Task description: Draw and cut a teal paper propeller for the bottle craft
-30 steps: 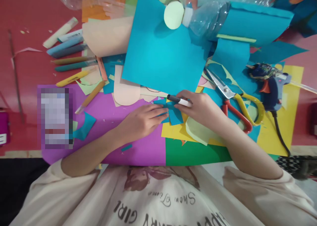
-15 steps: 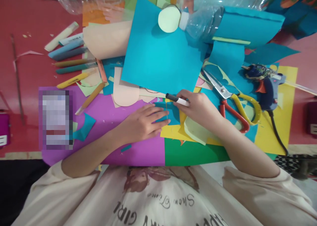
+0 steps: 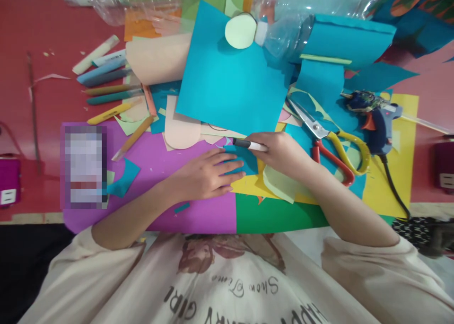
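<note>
Two hands [image 3: 204, 175], one pen [image 3: 250, 144].
One pair of scissors [image 3: 322, 133], one glue gun [image 3: 382, 125], one phone [image 3: 86, 168]; perhaps eight markers [image 3: 102, 72] and two clear bottles [image 3: 283, 38], overlap and cut-off edges making those counts unsure.

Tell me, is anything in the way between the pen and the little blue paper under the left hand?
Only the left hand, which covers part of the little blue paper. Nothing visible stands between the paper's uncovered part and the pen in the right hand.

Screen [image 3: 86, 165] blurry; blue scrap [image 3: 250, 160] part-hidden
</note>
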A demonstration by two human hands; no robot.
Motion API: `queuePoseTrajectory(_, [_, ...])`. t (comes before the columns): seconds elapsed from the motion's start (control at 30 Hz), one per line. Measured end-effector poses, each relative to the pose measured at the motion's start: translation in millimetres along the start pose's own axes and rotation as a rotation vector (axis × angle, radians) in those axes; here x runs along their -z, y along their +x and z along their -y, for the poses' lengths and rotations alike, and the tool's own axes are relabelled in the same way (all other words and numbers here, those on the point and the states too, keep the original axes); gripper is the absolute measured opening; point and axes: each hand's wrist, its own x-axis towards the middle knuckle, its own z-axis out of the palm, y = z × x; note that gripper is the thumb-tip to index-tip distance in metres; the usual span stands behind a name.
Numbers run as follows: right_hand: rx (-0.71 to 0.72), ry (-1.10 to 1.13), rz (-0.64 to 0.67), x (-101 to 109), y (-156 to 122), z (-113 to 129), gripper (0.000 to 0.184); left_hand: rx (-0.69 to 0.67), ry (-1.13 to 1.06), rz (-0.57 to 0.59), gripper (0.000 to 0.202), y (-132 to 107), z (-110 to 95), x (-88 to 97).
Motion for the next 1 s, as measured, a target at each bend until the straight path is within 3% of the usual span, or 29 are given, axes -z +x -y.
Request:
queuePoseTrajectory(0.2, [0.051,-0.042,0.031,-0.5,-0.5,-2.4,0.029,0.0,0.04,-0.019,0.03,0.1,-0.2,0.2])
queuePoseTrajectory(0.8, [-0.063,-0.138,0.008,-0.7,-2.5,4.5,0.024,0.029,0.062,-0.037,0.029,2.3,-2.6,-0.7])
queuePoseTrajectory(1.0, [-0.025,-0.123,-0.017,-3.3,-3.8,2.3,0.026,0.062,0.036,0.018,0.031,1.2,-1.4,-0.7])
